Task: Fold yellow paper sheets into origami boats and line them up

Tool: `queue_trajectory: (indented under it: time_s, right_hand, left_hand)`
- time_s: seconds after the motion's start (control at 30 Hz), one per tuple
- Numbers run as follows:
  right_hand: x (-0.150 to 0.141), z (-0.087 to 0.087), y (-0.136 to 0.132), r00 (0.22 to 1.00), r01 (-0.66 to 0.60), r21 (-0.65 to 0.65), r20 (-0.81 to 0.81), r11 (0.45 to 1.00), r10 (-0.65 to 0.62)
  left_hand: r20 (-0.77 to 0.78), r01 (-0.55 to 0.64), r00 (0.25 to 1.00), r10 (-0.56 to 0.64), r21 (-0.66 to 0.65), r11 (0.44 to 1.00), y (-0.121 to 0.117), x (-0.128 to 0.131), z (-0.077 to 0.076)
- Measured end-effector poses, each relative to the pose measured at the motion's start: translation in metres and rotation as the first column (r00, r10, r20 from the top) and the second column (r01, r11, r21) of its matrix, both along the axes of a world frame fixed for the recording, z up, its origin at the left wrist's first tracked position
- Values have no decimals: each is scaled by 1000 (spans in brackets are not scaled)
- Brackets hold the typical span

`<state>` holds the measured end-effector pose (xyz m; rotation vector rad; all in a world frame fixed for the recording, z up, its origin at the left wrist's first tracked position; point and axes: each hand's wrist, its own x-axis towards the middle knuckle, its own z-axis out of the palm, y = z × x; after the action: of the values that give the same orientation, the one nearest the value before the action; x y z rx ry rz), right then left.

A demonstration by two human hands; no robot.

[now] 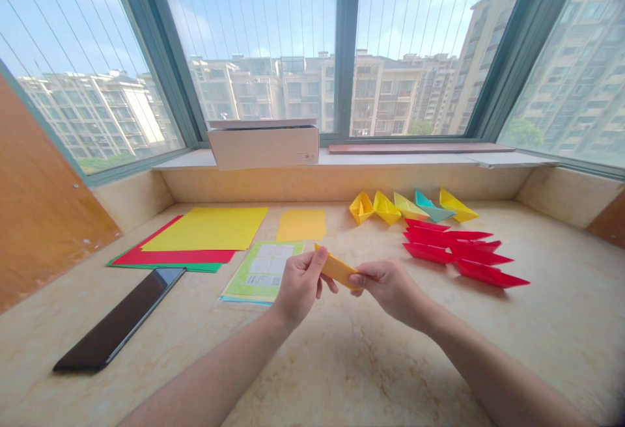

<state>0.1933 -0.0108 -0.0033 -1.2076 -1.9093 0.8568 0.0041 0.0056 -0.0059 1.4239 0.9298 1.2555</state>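
Observation:
Both hands hold one folded orange-yellow paper piece (336, 269) above the stone ledge. My left hand (299, 286) pinches its left end between thumb and fingers. My right hand (390, 289) grips its right end, fingers curled. Behind the hands lies a small orange-yellow paper sheet (301, 224). A printed green-and-yellow paper pack (261, 271) lies flat just left of my left hand.
A stack of yellow, red and green sheets (195, 238) lies at the left. A dark phone or tablet (122, 319) rests near the left front. Several folded yellow and teal boats (405, 207) and red boats (459, 254) sit at right. A cardboard box (263, 144) stands on the windowsill.

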Motion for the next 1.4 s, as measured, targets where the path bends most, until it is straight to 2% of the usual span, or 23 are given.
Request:
queue_trajectory:
  time_s: [0.17, 0.27, 0.37, 0.5, 0.6, 0.73, 1.0, 1.2, 1.3, 1.4]
  right_hand:
    - [0, -9, 1, 986, 105, 213, 107, 971, -130]
    - [0, -13, 4, 960, 143, 353, 180, 925, -217]
    - [-1, -12, 4, 951, 79, 412, 241, 908, -193]
    - [-2, -7, 0, 952, 13, 412, 274, 911, -138]
    - [-1, -5, -2, 972, 16, 386, 212, 922, -106]
    - [1, -4, -3, 990, 19, 322, 124, 947, -62]
    - [-1, -10, 0, 987, 43, 296, 137, 954, -87]
    - [3, -14, 6, 976, 146, 400, 90, 905, -198]
    - [3, -14, 6, 980, 143, 407, 66, 902, -186]
    - [3, -14, 5, 984, 108, 395, 87, 912, -154]
  left_hand:
    - [92, 59, 994, -52, -73, 996, 3, 1, 4]
    - [29, 103, 995, -100, -133, 986, 4, 3, 3]
    - [-53, 123, 989, -134, -178, 976, 3, 5, 0]
    - [-48, 110, 992, -120, -166, 980, 2, 6, 1]
    - [20, 84, 996, -82, -161, 983, 2, 5, 5]
    - [86, 103, 992, -90, -175, 979, 2, 4, 6]
    - [75, 161, 986, -149, -186, 969, 1, 3, 4]
    - [76, 191, 981, -181, -170, 967, 0, 4, 4]
    - [86, 233, 972, -221, -180, 956, -1, 6, 4]
    - [95, 189, 980, -174, -176, 966, -1, 7, 4]
